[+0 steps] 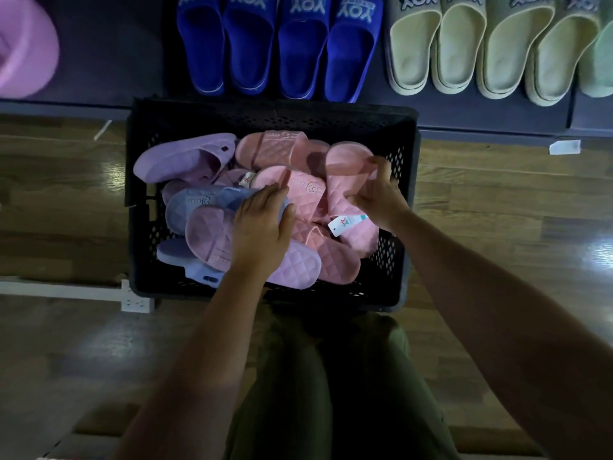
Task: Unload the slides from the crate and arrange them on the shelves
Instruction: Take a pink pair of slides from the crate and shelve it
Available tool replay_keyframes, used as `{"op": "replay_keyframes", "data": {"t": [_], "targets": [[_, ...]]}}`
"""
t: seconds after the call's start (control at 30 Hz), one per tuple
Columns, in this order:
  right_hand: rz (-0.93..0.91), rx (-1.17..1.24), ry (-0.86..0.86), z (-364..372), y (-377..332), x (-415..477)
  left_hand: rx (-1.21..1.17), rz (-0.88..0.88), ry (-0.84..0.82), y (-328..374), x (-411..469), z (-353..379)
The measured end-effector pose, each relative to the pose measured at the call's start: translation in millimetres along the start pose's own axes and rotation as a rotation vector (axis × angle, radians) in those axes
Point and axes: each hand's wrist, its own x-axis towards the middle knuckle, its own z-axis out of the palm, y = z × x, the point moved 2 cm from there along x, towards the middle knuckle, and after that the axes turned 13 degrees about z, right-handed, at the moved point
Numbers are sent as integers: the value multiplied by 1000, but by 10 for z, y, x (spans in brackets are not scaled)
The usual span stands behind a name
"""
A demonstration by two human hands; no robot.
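A black perforated crate point(272, 117) sits on the floor in front of me, filled with several quilted slides in pink, lilac and pale blue. My right hand point(374, 194) grips a salmon-pink slide point(348, 161) at the crate's right side, fingers curled round its strap. A white tag point(345, 223) hangs just below that hand. My left hand point(262, 227) lies with relaxed fingers on the pile, over a pale blue slide point(195, 202) and a light pink slide point(207, 232). A lilac slide point(179, 157) lies at the crate's back left.
A low dark shelf point(464, 111) runs behind the crate, holding several royal-blue slides point(275, 51) and several cream slides point(464, 51). A pink-lilac object point(23, 48) sits at the far left. A white power strip point(136, 303) lies on the wooden floor left of the crate.
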Motion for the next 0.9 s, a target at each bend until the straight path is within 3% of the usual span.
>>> {"op": "replay_keyframes", "data": {"t": [0.17, 0.27, 0.47, 0.73, 0.9], "targets": [[71, 140, 40, -18, -10, -67, -5, -15, -7, 32, -69, 36], [113, -34, 126, -12, -33, -158, -26, -38, -28, 54, -78, 59], [-42, 78, 210, -121, -65, -375, -33, -52, -10, 103, -107, -34], [-39, 474, 26, -703, -104, -722, -22, -56, -29, 392, -148, -380], [-45, 507, -21, -994, -224, -979, -39, -67, -42, 589, -174, -577]]}}
